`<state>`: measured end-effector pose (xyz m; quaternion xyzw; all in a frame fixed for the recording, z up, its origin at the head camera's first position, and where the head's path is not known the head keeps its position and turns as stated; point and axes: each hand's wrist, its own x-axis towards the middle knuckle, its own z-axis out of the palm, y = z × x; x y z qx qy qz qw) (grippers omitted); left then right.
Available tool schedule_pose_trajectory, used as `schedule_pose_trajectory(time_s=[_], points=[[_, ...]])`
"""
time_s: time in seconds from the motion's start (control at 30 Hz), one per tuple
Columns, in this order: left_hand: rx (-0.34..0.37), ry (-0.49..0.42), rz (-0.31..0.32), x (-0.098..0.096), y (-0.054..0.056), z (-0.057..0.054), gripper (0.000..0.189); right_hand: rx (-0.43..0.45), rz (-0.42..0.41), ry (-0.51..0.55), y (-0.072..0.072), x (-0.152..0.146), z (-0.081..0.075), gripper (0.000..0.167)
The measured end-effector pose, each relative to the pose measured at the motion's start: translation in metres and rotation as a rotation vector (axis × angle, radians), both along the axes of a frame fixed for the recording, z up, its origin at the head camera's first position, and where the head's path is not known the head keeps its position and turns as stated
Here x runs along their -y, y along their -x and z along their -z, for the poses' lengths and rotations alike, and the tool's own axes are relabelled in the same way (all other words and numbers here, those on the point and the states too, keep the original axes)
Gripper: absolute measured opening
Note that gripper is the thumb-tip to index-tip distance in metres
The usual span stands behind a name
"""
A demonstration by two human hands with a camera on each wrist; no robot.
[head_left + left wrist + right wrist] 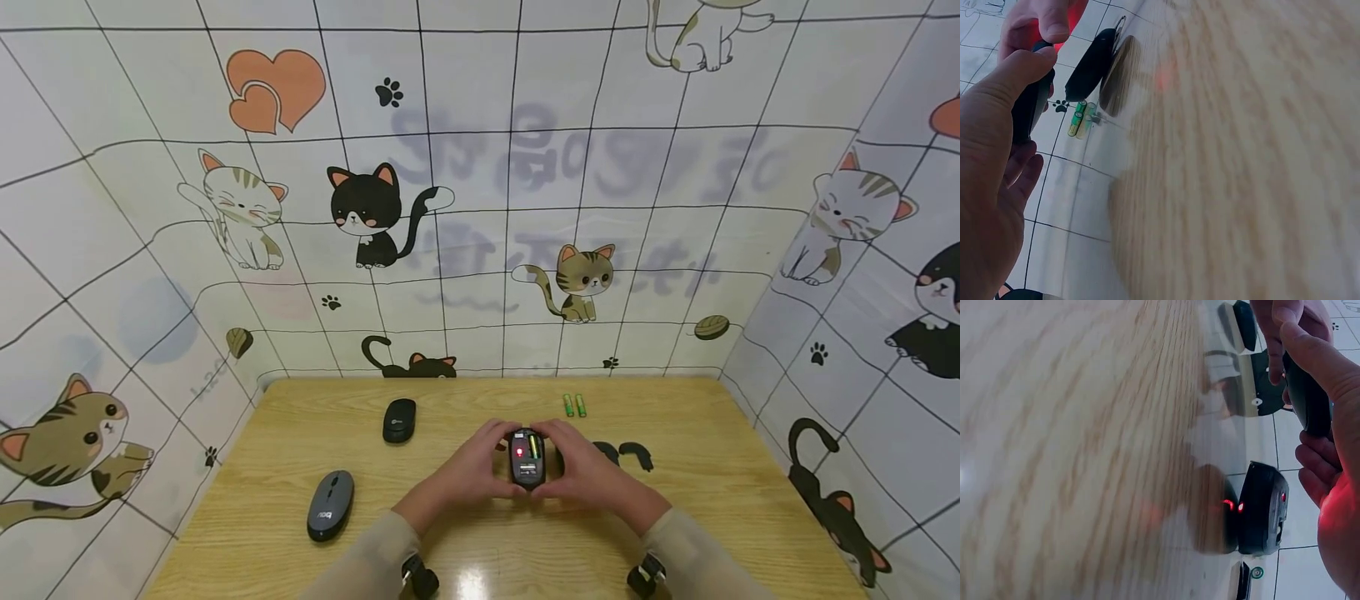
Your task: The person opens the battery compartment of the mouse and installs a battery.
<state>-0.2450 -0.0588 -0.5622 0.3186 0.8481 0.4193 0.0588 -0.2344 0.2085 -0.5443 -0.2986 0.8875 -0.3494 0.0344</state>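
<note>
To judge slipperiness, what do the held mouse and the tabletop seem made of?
Held mouse: probably hard plastic; its dark shell looks smooth and rigid. Tabletop: wood or printed laminate; grain lines show, and bright glare suggests gloss.

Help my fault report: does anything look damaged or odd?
No damage shows. The held mouse looks odd: underside up, its battery uncovered though its red light glows. A curved black piece, perhaps a cover, lies loose on the table.
</note>
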Motion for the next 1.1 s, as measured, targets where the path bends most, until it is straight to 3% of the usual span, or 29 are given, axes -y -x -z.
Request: schedule_pose_trajectory(time_s=[0.4, 0.77, 1.1], points=[[-0.02, 0.062, 0.015, -0.008, 0.015, 0.017, 0.097, 0.001, -0.005, -0.051, 0.007, -0.008, 0.007, 0.096], [-0.079, 0.141, 0.001, -0.016, 0.019, 0.018, 0.096, -0.06, 0.001, -0.156, 0.015, -0.012, 0.016, 0.095], [-0.108, 0.217, -0.012, -0.018, 0.022, 0.02, 0.096, -0.064, 0.006, -0.186, 0.019, -0.012, 0.019, 0.093]])
